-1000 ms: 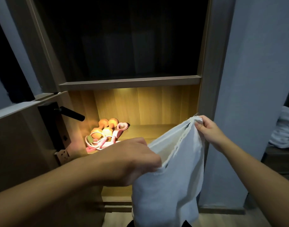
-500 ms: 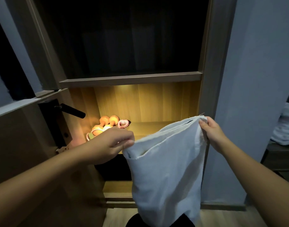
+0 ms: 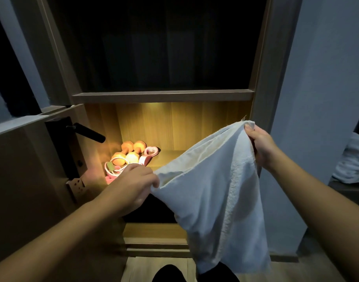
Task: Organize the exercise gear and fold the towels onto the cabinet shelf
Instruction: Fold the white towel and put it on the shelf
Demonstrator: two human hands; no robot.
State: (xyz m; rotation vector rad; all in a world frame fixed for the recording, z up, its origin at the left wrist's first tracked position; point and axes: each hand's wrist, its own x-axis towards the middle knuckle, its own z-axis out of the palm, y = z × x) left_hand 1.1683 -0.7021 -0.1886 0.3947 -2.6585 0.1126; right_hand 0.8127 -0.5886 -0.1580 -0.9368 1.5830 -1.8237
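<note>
Head view: one white towel (image 3: pixel 215 190), held up in front of the cabinet, apparently doubled, its lower part draping toward the floor. Left hand (image 3: pixel 133 186): fingers curled, pinching the towel's near corner, low, just in front of the lit cabinet shelf (image 3: pixel 174 157). Right hand (image 3: pixel 260 145): thumb and fingers clamped on the far corner, higher, beside the cabinet's right post. The top edge between the hands slopes and sags, and the layers look unevenly matched. On the shelf, left side: orange dumbbells (image 3: pixel 131 152), a pink heart-shaped piece (image 3: pixel 152 151) and a coiled pink cord (image 3: pixel 111 171), grouped close together, with shelf wood showing to their right. More white towels (image 3: pixel 351 163) lie heaped on a surface at far right. Step judged in hand: folding this towel in the air. To do it well, level both hands, draw the edge taut, and match the corners before bringing the hands together. Keep the hanging end off the floor, then lay the fold on the shelf's right side, apart from the gear.
</note>
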